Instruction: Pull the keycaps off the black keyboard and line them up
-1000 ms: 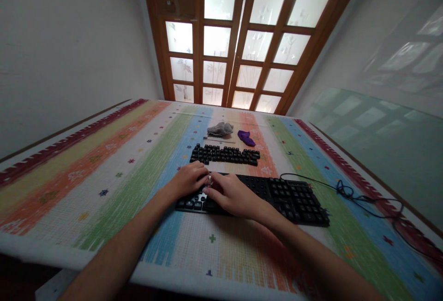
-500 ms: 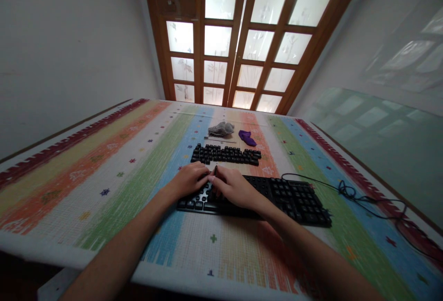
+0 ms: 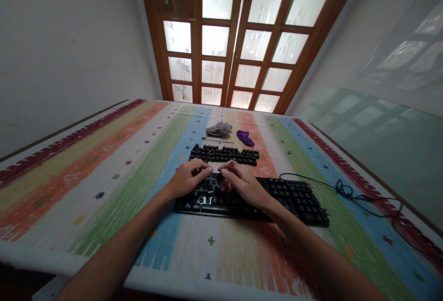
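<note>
A single head-worn view looks from behind and above the left hand (image 3: 188,179) and right hand (image 3: 245,185), facing forward and down; it is near enough that both forearms (image 3: 134,232) enter from its lower edge; it is wide enough to take in the keyboard (image 3: 294,200) beneath the hands, and the glazed doors (image 3: 216,40) well beyond them.

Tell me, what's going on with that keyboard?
Somebody's left hand is at the left part of a black keyboard; the right hand is nearer its middle. I can't tell what, if anything, they hold. The keyboard has bare spots, and loose keycaps lie in rows just beyond it.
</note>
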A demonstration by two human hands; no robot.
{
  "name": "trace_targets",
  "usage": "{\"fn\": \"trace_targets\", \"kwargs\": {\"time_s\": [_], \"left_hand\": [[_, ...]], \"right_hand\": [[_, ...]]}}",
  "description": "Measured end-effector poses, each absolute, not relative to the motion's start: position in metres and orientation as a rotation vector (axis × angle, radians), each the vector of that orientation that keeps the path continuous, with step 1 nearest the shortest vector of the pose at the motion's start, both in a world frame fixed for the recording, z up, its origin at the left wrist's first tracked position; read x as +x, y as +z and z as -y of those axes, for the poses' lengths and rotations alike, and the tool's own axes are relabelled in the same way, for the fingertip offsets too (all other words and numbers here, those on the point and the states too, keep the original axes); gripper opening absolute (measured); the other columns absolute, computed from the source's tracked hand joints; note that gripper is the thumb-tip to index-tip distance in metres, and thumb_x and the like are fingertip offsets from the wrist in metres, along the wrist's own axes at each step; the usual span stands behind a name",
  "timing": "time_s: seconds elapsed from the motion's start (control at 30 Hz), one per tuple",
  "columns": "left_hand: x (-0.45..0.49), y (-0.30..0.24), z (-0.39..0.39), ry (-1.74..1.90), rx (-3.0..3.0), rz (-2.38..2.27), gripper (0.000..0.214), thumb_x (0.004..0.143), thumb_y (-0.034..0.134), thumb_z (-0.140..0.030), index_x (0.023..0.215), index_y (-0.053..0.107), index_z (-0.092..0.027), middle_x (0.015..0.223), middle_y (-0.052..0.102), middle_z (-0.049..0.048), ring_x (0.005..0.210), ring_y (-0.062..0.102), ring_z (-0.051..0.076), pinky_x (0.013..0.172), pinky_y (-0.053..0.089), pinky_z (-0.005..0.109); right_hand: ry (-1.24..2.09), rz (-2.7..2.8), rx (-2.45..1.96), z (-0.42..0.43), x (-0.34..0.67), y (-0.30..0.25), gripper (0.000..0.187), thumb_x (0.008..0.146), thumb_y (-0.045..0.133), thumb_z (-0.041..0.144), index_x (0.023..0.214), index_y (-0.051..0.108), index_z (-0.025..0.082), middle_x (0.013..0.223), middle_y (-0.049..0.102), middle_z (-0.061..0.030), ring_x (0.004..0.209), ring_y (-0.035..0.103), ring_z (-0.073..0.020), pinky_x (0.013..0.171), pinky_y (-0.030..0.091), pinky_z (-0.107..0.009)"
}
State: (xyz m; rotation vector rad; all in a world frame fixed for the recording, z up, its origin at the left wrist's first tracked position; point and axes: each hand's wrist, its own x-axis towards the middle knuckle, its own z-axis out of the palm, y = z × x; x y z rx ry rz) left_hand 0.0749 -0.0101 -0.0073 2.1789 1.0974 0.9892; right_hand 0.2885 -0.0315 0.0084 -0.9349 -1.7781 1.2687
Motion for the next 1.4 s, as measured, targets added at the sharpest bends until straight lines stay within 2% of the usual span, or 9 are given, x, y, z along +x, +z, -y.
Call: {"fn": "trace_targets", "kwargs": {"time_s": [0.1, 0.2, 0.4, 0.63, 0.87, 1.0, 1.2, 1.4], "left_hand": [[0.076, -0.005, 0.013, 0.89, 2.09, -1.027, 0.031, 0.091, 0.058, -0.042, 0.108, 0.07, -0.019, 0.098, 0.073, 0.0049, 0.085, 0.064, 0.018, 0.075, 0.048, 0.03], [0.078, -0.007, 0.015, 0.813, 2.049, -0.975, 0.036, 0.086, 0.065, -0.042, 0.114, 0.069, -0.019, 0.099, 0.074, 0.0044, 0.084, 0.065, 0.018, 0.072, 0.048, 0.029], [0.077, -0.011, 0.012, 0.879, 1.891, -0.988, 0.032, 0.082, 0.071, -0.041, 0.106, 0.072, -0.02, 0.096, 0.074, 0.0038, 0.077, 0.064, 0.016, 0.07, 0.049, 0.028], [0.075, -0.011, 0.009, 0.948, 1.726, -0.956, 0.036, 0.077, 0.075, -0.041, 0.104, 0.071, -0.018, 0.093, 0.074, 0.0052, 0.081, 0.066, 0.018, 0.074, 0.052, 0.03], [0.076, -0.01, 0.009, 0.992, 1.627, -0.901, 0.037, 0.076, 0.077, -0.042, 0.1, 0.066, -0.017, 0.095, 0.072, 0.0056, 0.086, 0.067, 0.018, 0.08, 0.053, 0.033], [0.074, -0.016, 0.006, 1.039, 1.573, -0.895, 0.041, 0.075, 0.078, -0.043, 0.101, 0.059, -0.019, 0.091, 0.071, 0.0045, 0.088, 0.068, 0.019, 0.078, 0.053, 0.032], [0.074, -0.019, 0.003, 1.092, 1.674, -0.988, 0.032, 0.076, 0.078, -0.04, 0.092, 0.062, -0.018, 0.091, 0.07, 0.0037, 0.084, 0.067, 0.017, 0.076, 0.054, 0.03], [0.072, -0.014, 0.004, 1.114, 1.965, -1.101, 0.028, 0.08, 0.075, -0.039, 0.098, 0.067, -0.019, 0.091, 0.071, 0.0034, 0.079, 0.065, 0.016, 0.074, 0.054, 0.031]], "right_hand": [[1.267, 1.703, -0.893, 0.036, 0.295, 0.009, 0.025, 0.097, 0.051, 0.041, 0.107, 0.057, 0.018, 0.082, 0.059, 0.0003, 0.064, 0.063, -0.0123, 0.058, 0.049, -0.026], [1.243, 1.666, -0.864, 0.039, 0.299, 0.007, 0.025, 0.098, 0.051, 0.041, 0.109, 0.055, 0.019, 0.082, 0.059, 0.0004, 0.065, 0.063, -0.0127, 0.06, 0.05, -0.027], [1.193, 1.685, -0.813, 0.039, 0.299, 0.011, 0.024, 0.099, 0.049, 0.04, 0.111, 0.056, 0.02, 0.078, 0.06, 0.0005, 0.068, 0.063, -0.0138, 0.063, 0.048, -0.028], [1.089, 1.76, -0.828, 0.038, 0.297, 0.023, 0.021, 0.099, 0.049, 0.035, 0.11, 0.057, 0.02, 0.08, 0.06, 0.0003, 0.068, 0.063, -0.0133, 0.063, 0.048, -0.027], [0.969, 1.857, -0.924, 0.034, 0.294, 0.035, 0.021, 0.1, 0.044, 0.031, 0.11, 0.058, 0.018, 0.07, 0.061, 0.0014, 0.066, 0.062, -0.0143, 0.065, 0.047, -0.028], [0.952, 1.862, -0.93, 0.029, 0.292, 0.037, 0.02, 0.099, 0.045, 0.029, 0.107, 0.058, 0.018, 0.072, 0.062, 0.001, 0.064, 0.062, -0.0136, 0.064, 0.047, -0.027], [0.876, 1.883, -0.964, 0.03, 0.291, 0.043, 0.016, 0.098, 0.047, 0.025, 0.104, 0.058, 0.017, 0.075, 0.063, 0.0002, 0.067, 0.063, -0.0148, 0.068, 0.046, -0.028], [0.712, 1.989, -0.995, 0.029, 0.291, 0.049, 0.015, 0.098, 0.047, 0.022, 0.102, 0.06, 0.016, 0.083, 0.066, -0.0028, 0.076, 0.063, -0.016, 0.072, 0.044, -0.028]]}}
